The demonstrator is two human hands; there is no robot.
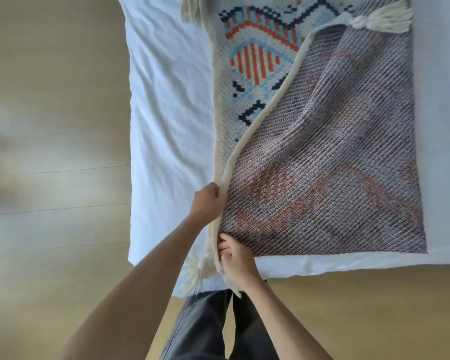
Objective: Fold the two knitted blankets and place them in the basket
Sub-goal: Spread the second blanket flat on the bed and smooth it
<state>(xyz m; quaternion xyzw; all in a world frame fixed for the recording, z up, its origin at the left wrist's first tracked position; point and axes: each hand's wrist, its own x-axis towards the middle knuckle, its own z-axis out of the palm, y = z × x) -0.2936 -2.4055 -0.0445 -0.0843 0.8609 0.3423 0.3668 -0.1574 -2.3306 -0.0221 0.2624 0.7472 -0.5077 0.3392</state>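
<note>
The blanket (pixel 330 141) shows its folded-over back as a muted grey-lilac diagonal rib with faded rust-red shapes coming through. The face left of that fold carries a pixel-like pattern of orange-red stripes, sky-blue bands and navy blocks on pale grey, and the whole is edged by a cream cord (pixel 295 63) and cream tassels (pixel 385 18). Under the blanket the sheet (pixel 166 100) is plain white, the floor (pixel 63 100) left of the blanket looks like light tan wood, though blurred, and the trousers (pixel 208 328) below the blanket are dark grey.
</note>
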